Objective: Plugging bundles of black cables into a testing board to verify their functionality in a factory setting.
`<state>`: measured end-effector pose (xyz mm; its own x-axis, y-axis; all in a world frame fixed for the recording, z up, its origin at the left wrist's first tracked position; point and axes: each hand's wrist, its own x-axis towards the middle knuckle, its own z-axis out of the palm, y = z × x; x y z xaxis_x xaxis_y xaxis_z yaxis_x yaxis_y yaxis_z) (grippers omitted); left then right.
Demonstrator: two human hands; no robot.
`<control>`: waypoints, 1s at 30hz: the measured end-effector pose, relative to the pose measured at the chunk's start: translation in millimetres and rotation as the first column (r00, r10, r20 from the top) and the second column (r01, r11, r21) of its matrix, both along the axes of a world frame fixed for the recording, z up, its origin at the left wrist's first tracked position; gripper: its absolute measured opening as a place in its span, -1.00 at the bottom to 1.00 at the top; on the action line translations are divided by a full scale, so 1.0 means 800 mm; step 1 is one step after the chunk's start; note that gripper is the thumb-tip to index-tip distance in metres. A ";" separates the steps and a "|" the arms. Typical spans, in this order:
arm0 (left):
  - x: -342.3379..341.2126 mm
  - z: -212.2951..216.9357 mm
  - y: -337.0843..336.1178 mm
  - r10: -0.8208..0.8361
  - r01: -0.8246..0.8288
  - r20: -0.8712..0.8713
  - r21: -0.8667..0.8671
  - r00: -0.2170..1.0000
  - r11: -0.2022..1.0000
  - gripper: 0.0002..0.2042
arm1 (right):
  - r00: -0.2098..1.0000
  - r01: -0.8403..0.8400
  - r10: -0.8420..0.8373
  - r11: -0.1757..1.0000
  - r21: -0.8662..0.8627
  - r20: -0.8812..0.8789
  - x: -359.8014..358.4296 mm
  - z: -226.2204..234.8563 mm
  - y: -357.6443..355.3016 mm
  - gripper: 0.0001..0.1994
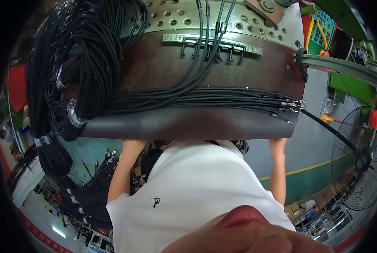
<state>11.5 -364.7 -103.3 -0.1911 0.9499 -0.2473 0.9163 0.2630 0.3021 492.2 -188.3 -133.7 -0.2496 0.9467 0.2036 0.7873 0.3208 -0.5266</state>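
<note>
My left hand (133,144) and my right hand (277,143) reach under the near edge of a dark brown board (188,126), one toward each end. The board hides the fingers of both, so whether they grip it cannot be seen. Across the board lies a bundle of black cables (197,102), their metal-tipped ends (293,105) gathered at the right. Several more cables cross toward a slotted metal bar (214,44) with pegs, and rest in it. At the left, thick coils of black cable (97,59) are bound with clear wrap (73,114).
A perforated metal plate (176,17) lies beyond the board. To the right stand a caged fan (361,162), a curved metal rail (349,67) and green machine parts (349,86). More bundled cables (95,187) hang low at the left. An orange-handled tool (326,119) is near the fan.
</note>
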 end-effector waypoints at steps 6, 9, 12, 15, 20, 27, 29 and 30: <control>0.010 0.026 0.026 0.003 0.002 0.062 -0.081 0.998 0.997 -0.74 | 0.985 0.055 -0.020 0.977 0.205 -0.170 -0.069 0.163 0.128 -0.69; 0.000 0.004 0.005 -0.040 0.040 -0.003 0.050 0.999 0.998 -0.75 | 0.819 -0.573 0.517 0.712 0.407 0.249 -0.203 0.190 0.208 -0.57; 0.009 0.012 0.024 0.000 0.002 0.046 -0.043 0.999 0.999 -0.76 | 0.834 -0.549 0.451 0.735 0.397 0.318 -0.293 0.199 0.282 -0.52; 0.012 0.015 0.025 -0.006 0.010 -0.045 0.089 0.999 0.996 -0.82 | 0.834 -0.458 0.297 0.843 0.283 0.465 -0.333 0.219 0.281 -0.53; 0.010 0.015 0.034 -0.047 0.043 0.031 0.123 0.998 0.991 -0.84 | 0.819 -0.547 0.564 0.711 0.443 0.108 -0.303 0.165 0.337 -0.62; 0.006 0.008 0.002 0.074 -0.072 0.041 -0.046 0.996 0.996 -0.72 | 0.849 -0.017 0.191 0.942 0.335 -0.492 -0.066 0.149 0.151 -0.71; 0.004 0.012 0.006 0.086 -0.080 0.036 -0.138 0.996 0.987 -0.72 | 0.866 0.350 -0.257 0.924 0.153 -0.428 0.013 0.106 0.091 -0.72; 0.003 0.014 0.003 0.098 -0.093 0.037 -0.112 0.995 0.989 -0.73 | 0.826 0.513 -0.478 0.857 0.048 -0.297 0.030 0.079 0.064 -0.71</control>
<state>13.9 -362.6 -91.8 -0.2669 0.8945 -0.3586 0.8725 0.3824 0.3042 516.1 -137.3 -70.6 0.3271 0.8913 0.3139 0.6932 -0.0005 -0.7207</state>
